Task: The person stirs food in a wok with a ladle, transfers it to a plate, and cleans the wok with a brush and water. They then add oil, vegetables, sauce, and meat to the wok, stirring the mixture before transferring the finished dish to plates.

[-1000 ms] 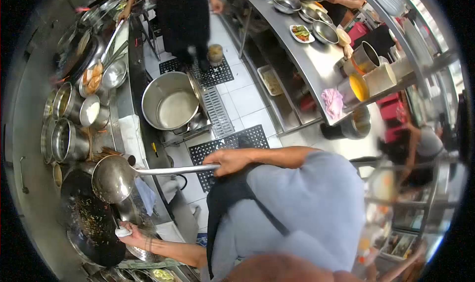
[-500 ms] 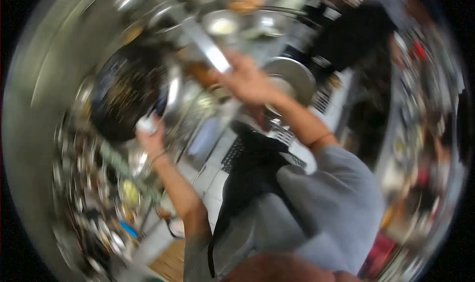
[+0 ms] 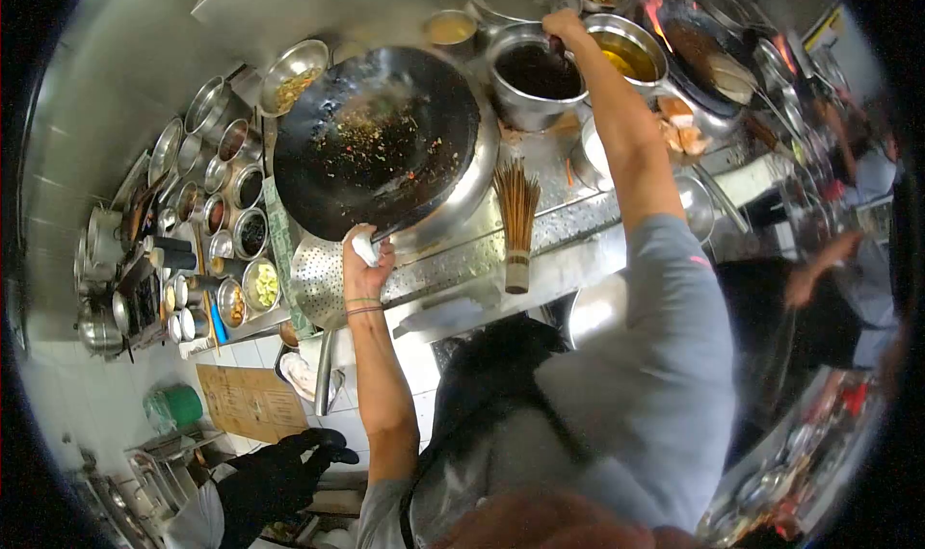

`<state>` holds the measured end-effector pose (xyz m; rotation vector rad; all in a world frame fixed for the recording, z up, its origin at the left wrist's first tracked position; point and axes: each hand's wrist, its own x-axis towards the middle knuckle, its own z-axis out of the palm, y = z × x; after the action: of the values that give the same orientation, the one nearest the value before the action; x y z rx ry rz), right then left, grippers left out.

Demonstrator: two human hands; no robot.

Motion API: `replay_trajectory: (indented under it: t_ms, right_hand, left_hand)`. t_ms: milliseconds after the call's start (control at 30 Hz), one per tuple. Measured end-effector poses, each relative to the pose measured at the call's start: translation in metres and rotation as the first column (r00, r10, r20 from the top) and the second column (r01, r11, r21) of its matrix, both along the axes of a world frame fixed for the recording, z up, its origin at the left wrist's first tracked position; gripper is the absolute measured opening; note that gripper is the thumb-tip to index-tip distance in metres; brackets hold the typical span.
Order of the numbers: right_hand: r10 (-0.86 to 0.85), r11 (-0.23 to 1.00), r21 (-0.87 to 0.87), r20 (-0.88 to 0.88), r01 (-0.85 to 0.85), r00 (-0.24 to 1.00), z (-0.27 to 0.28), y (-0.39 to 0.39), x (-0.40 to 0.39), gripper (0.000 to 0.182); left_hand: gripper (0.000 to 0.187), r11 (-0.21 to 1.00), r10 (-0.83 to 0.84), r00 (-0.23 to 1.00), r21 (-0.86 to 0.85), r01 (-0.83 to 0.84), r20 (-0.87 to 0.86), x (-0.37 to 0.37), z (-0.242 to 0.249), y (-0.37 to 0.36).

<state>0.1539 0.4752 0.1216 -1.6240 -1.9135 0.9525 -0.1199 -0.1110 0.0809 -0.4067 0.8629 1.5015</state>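
Steel everywhere in this busy kitchen line, and the tabletop is crowded with pots and seasoning tins. Left hand is down at the near rim of the big black wok, fingers clenched around a white cloth that pads the wok's edge. The wok sits tilted, its dark inside flecked with scraps, directly beyond that hand and touching it through the cloth.

Right hand is stretched well out, arm fully extended over the tabletop to the steel pot of dark liquid. Its fingers look closed on something at the pot's rim, likely a ladle handle, but what exactly they grip is too small to tell. Just beside it stands a pot of yellow liquid, and beyond that a second wok over an open flame.

So the key line: the dark pot lies to the right of the wok, nearly touching its rim, and the right hand is the one on it, the left pinned to the wok. A bamboo brush lies between the arms, long axis pointing away from the body. A perforated strainer rests just left of the left wrist.
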Motion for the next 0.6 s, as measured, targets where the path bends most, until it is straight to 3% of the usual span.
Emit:
replay_trajectory:
  t_ms: [33,67,100,133,167,233,333,433,467,533,600]
  right_hand:
    - [0.022,0.982,-0.164,-0.402,-0.095,0.915,0.006,-0.004,0.004,0.031]
    - [-0.081,0.920,-0.322,-0.712,-0.222,0.697,0.013,-0.008,0.008,0.019]
    - [-0.368,0.802,-0.393,-0.918,-0.449,0.147,0.035,-0.036,0.017,0.007]
    - [-0.659,0.632,-0.525,-0.751,-0.569,-0.039,0.041,-0.024,0.019,0.014]
    - [-0.622,0.627,-0.461,-0.782,-0.628,-0.048,0.030,-0.001,0.022,0.017]
    - [-0.512,0.686,-0.432,-0.858,-0.586,0.034,0.052,-0.013,0.026,0.018]
    - [-0.590,0.682,-0.486,-0.807,-0.547,-0.019,0.098,-0.037,0.023,0.013]
    - [-0.542,0.562,-0.481,-0.829,-0.673,0.140,0.139,-0.037,0.021,0.011]
    - [-0.458,0.621,-0.490,-0.860,-0.612,0.224,0.167,-0.066,0.013,0.014]
    - [-0.576,0.570,-0.530,-0.803,-0.627,0.154,0.191,-0.085,0.009,0.006]
    - [-0.654,0.493,-0.541,-0.747,-0.681,0.121,0.201,-0.108,0.002,0.018]
  left_hand:
    - [0.015,1.000,0.000,1.000,-0.012,0.001,0.023,-0.001,-0.001,0.000]
    - [0.016,1.000,-0.016,1.000,-0.012,0.016,0.018,-0.002,-0.002,0.001]
    - [0.016,1.000,-0.001,1.000,-0.012,0.000,-0.023,0.001,0.004,0.002]
    - [0.016,1.000,0.014,0.998,-0.015,-0.015,-0.061,0.007,0.013,0.003]
    - [0.016,0.999,0.026,0.995,-0.021,-0.028,-0.098,0.011,0.017,0.001]
    - [0.016,1.000,0.003,0.998,-0.024,-0.004,-0.066,0.007,0.013,0.000]
    - [0.016,1.000,-0.016,0.996,-0.005,0.016,-0.086,0.000,-0.001,-0.001]
    - [0.009,1.000,0.003,0.997,0.025,-0.001,-0.083,-0.003,-0.013,-0.001]
    - [0.008,0.999,-0.005,0.997,0.041,0.008,-0.075,-0.004,-0.015,0.000]
    - [0.006,0.999,-0.002,0.998,0.051,0.005,-0.062,-0.001,-0.012,0.002]
    - [0.006,0.992,-0.060,0.994,0.102,0.069,-0.096,-0.009,-0.019,0.002]
